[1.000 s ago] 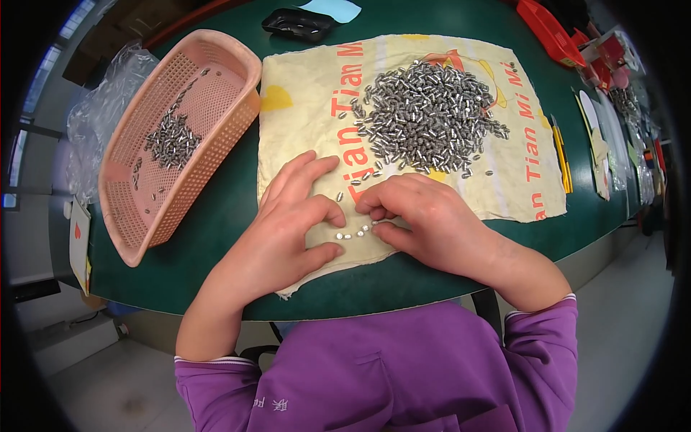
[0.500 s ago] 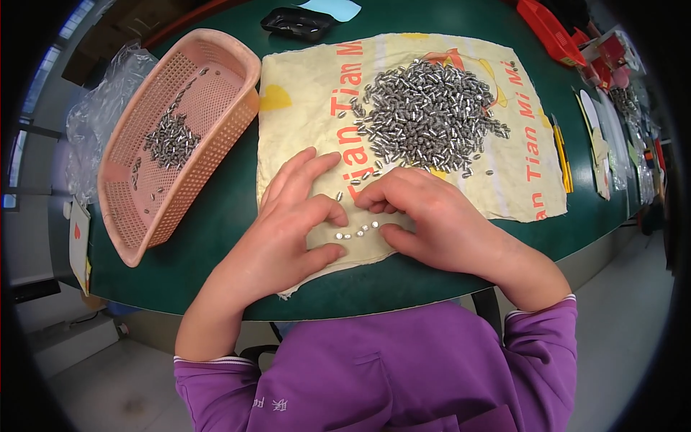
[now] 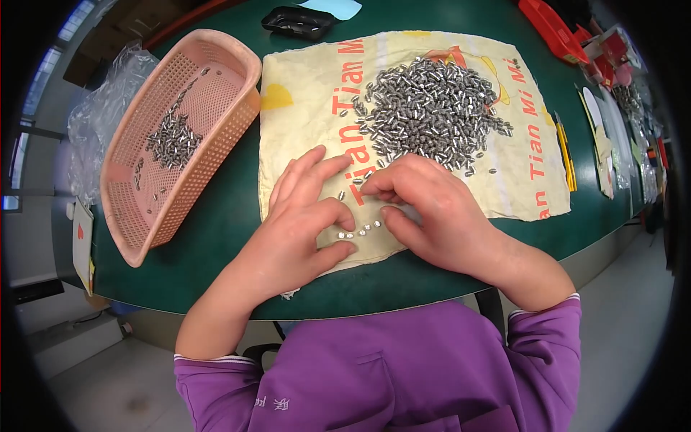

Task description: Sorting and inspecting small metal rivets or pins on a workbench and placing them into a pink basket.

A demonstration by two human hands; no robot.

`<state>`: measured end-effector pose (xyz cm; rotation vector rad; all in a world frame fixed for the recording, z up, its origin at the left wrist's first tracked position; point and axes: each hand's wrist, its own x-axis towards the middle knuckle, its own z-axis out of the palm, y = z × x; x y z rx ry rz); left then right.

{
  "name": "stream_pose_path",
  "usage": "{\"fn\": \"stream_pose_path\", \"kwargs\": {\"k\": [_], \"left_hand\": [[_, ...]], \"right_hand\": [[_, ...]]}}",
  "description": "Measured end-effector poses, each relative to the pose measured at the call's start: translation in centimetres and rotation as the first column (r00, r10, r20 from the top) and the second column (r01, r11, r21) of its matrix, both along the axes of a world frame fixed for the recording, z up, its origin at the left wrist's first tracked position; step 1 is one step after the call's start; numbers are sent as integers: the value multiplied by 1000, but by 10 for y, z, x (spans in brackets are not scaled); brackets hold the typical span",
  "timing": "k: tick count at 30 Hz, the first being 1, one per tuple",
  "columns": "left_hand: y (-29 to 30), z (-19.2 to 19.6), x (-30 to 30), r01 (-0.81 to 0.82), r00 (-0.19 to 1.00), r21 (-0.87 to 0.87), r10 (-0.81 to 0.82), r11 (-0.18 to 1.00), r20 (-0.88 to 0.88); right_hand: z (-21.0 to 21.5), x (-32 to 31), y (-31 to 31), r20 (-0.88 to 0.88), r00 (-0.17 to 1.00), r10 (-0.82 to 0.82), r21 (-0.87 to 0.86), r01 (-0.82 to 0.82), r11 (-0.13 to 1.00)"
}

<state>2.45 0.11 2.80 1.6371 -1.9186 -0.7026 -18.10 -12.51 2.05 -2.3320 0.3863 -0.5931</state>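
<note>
Several small silver metal pins (image 3: 362, 232) stand in a short, uneven row on the pale printed cloth (image 3: 288, 129). My left hand (image 3: 299, 219) rests on the cloth at the row's left end, its thumb and forefinger spread around the first pins and its other fingers stretched out. On the other side, my right hand (image 3: 439, 216) has its thumb and forefinger apart, with the remaining fingers curled and partly hidden. Its forefinger tip is close to a loose pin (image 3: 358, 181). Just beyond lies a big heap of similar pins (image 3: 432, 108). I see nothing held in either hand.
To the left, a pink perforated plastic basket (image 3: 209, 155) holds a smaller pile of pins. A black tray (image 3: 299, 23) sits at the back of the green table (image 3: 288, 308). A yellow cutter (image 3: 565, 155) lies right of the cloth, and a red bin (image 3: 554, 32) stands far right.
My right hand has moved slightly away from me, its thumb lifting off from beside the row's right end. My left thumb and forefinger have shifted a little to the right.
</note>
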Motion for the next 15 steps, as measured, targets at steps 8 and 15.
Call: {"fn": "stream_pose_path", "kwargs": {"k": [8,15], "left_hand": [[-3,-2,2,25,998,-96,-31,995,-56],[-3,2,0,18,992,-497,-76,868,-96]], "right_hand": [[5,1,0,17,1000,14,9,-15,1000],[10,-4,12,139,971,193,866,-214,452]]}}
